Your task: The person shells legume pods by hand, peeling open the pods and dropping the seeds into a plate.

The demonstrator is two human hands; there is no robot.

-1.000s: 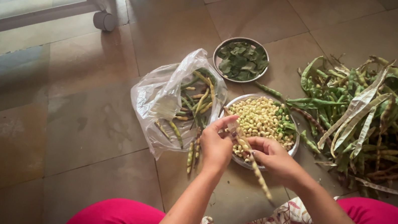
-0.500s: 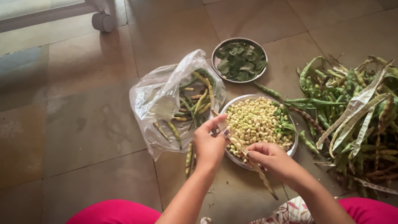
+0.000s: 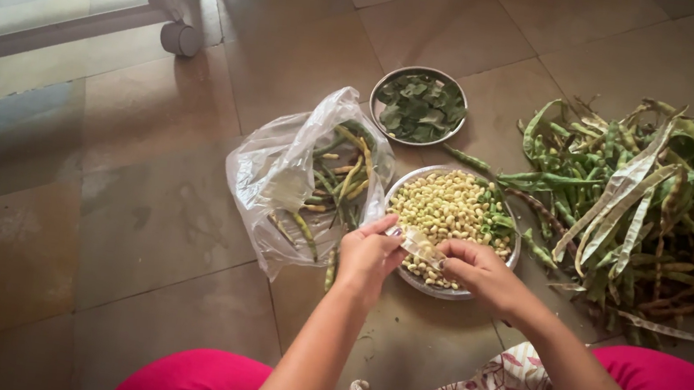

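Well along: shelled beans (image 3: 442,208) fill the steel bowl (image 3: 509,257).
Both hands, left hand (image 3: 368,255) and right hand (image 3: 479,271), pinch a split pod (image 3: 417,246); unshelled pods (image 3: 340,177) remain in the plastic bag (image 3: 274,177).

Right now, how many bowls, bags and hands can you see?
Metal bowls: 2, one of shelled beans, one of green leaves
Plastic bags: 1, holding pods
Hands: 2, left hand, right hand
Total: 5
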